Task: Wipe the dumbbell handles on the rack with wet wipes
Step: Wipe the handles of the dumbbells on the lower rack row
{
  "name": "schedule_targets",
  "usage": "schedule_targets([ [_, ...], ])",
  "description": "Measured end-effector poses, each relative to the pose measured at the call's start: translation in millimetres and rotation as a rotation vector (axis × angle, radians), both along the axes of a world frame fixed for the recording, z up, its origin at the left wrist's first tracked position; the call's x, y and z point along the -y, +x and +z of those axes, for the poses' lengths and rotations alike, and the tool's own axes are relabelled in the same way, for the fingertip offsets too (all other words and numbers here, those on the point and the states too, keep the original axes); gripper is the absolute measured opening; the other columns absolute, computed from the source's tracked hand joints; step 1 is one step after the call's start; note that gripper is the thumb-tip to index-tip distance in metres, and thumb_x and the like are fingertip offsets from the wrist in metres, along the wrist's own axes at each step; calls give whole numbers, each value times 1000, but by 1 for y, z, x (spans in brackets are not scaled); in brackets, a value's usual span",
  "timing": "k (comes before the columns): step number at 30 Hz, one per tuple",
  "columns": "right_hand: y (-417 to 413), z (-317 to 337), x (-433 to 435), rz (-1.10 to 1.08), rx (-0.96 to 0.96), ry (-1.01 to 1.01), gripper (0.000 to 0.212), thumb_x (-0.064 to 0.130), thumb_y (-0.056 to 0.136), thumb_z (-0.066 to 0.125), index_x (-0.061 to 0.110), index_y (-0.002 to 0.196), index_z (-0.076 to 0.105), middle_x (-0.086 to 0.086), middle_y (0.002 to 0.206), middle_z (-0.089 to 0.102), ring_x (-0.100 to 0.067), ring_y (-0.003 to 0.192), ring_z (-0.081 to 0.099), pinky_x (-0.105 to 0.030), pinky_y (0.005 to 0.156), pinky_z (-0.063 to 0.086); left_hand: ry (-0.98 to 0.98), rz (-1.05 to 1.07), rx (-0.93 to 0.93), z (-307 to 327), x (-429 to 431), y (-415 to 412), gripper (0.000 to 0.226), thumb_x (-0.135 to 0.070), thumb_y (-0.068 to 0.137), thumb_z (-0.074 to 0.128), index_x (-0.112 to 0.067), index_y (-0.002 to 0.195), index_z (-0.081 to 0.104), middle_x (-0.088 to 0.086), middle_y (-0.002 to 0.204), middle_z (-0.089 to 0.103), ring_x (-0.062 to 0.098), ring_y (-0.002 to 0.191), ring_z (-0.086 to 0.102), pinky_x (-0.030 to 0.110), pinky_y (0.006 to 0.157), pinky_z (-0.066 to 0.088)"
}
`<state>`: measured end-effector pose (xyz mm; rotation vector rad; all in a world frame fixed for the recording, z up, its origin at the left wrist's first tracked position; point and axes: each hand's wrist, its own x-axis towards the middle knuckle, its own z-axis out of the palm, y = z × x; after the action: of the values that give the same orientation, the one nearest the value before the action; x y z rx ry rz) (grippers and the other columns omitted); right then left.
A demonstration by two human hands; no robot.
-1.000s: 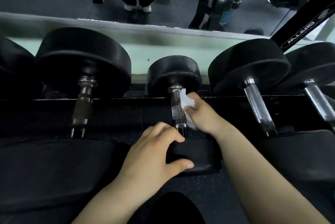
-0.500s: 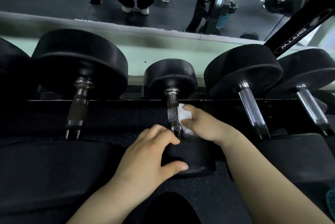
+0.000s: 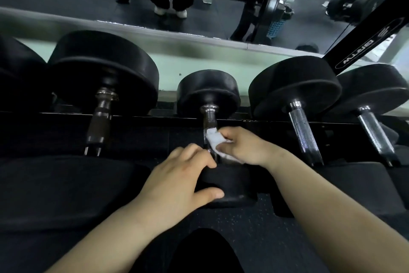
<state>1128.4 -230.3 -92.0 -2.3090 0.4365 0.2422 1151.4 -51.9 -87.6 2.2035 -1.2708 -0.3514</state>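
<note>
Left hand [image 3: 177, 175] clasped over a dumbbell head [image 3: 232, 186], fingers curled on top, thumb spread along its front, right hand [image 3: 245, 146] turned inward, wipe [image 3: 215, 142] pinched between thumb and fingers

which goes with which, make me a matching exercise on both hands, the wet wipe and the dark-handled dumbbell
1 left hand
2 right hand
3 wet wipe
4 dark-handled dumbbell

a lies against the chrome handle of the small dumbbell
b untouched, left of the small dumbbell
c grips the small dumbbell's near head
d pinches the wet wipe

Pairs: 1-c, 2-d, 3-a, 4-b
</note>
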Motion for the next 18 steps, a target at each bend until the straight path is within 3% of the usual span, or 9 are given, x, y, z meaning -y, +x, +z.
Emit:
schedule_targets([
  [3,12,1,-2,-224,133,86,17,3,85,48,10,70,52,-3,68,50,-14,69,46,-20,57,34,-13,9,-23,-2,-1,-1,47,-55,79,51,-36,120,39,-29,103,25,-8,107,26,8,84,28],
  [5,8,1,-1,-231,123,167,25,3,86,48,16,65,48,0,65,47,-10,62,43,-18,54,34,-47,6,-56,-4,-4,-2,46,-53,79,53,-36,120,40,-32,100,26,-10,105,25,2,81,27],
  [8,-8,4,5,-118,-18,223,9,1,85,51,7,79,53,-11,75,47,-16,70,42,-23,59,32,-106,29,-170,-6,-6,-3,42,-44,80,58,-36,119,44,-37,106,27,-10,108,29,-1,85,28],
  [11,-16,14,8,-223,141,426,12,-1,87,49,6,87,58,-12,82,57,-20,77,51,-29,69,41,-219,106,-263,4,-3,1,46,-31,83,59,-33,126,44,-36,113,30,-4,113,38,8,98,30],
  [14,-21,33,6,-183,222,582,18,0,88,47,3,99,62,-7,88,66,-16,81,61,-21,73,50,-346,227,-217,28,6,15,57,-20,86,55,-28,138,32,-23,129,32,3,127,34,15,106,23],
  [16,-22,43,2,-121,209,595,20,2,88,48,1,103,61,-9,92,67,-18,86,62,-25,79,51,-273,191,-187,48,17,29,60,-21,86,56,-27,140,30,-14,139,34,5,132,29,13,105,19],
  [18,-20,49,-4,-101,204,595,21,4,88,49,-2,106,60,-14,97,66,-22,91,61,-31,84,49,-137,77,-143,60,29,42,47,-22,85,59,-24,130,46,-13,126,47,6,121,40,8,93,26],
])
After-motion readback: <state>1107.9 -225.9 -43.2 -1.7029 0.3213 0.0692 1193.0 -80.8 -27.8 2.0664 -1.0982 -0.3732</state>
